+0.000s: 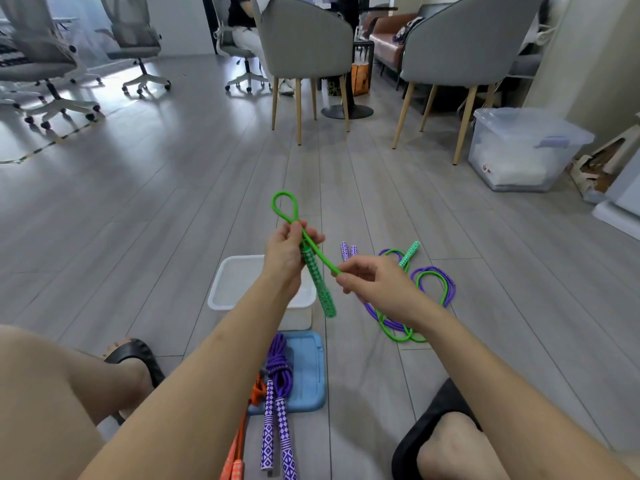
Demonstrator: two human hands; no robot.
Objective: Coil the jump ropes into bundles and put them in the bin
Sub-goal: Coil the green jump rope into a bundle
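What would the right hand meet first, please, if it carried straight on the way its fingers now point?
Probably the green handle held in the left hand. The right hand pinches the green rope with its fingers pointing left toward that handle; depth is hard to judge from one view.

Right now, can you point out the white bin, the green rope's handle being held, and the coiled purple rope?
white bin (221, 289), head view, on its left rim.
green handle (320, 282), head view, on its patterned middle.
coiled purple rope (278, 365), head view, on the bundled cord above its handles.
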